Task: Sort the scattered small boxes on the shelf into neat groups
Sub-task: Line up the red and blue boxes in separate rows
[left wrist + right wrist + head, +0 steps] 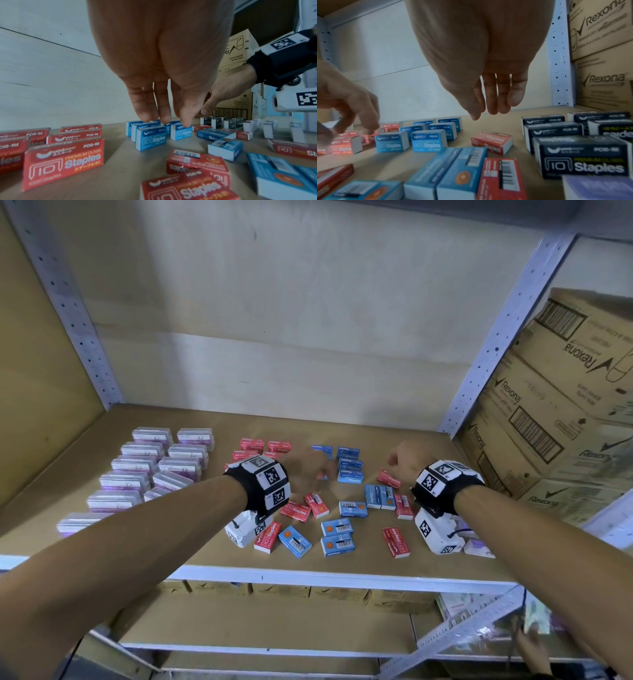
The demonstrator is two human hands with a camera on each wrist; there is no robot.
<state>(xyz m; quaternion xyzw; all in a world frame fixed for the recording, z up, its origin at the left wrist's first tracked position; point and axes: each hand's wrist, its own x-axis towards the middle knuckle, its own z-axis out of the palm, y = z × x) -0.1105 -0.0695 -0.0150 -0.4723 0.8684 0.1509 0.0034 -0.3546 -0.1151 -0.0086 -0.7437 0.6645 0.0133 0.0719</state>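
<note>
Both forearms fill the lower part of the head view, reaching onto the shelf (342,571). Left hand (161,83): fingers straight, pointing down, tips touching the tops of the upright blue staple boxes (150,136) at frame centre; it grips nothing. Right hand (489,88): fingers relaxed and hanging, empty, hovering above the shelf board between the blue group and the black staple boxes (583,161) at right. Blue group stands on long edges in two short rows, labels facing the camera, long axes running left-right. Red staple boxes (63,162) at left of the left wrist view stand the same way, long axes left-right, grouped in rows. Loose red and blue boxes (337,537) lie flat near the front edge in the lower centre of the head view, long axes pointing every which way, some barcode side up; one red box (493,142) lies flat and skewed just beside the blue group. Clear purple-labelled boxes (144,474) sit in two neat columns at centre left. Rexona cartons (555,392) are stacked at right, beyond the upright.
</note>
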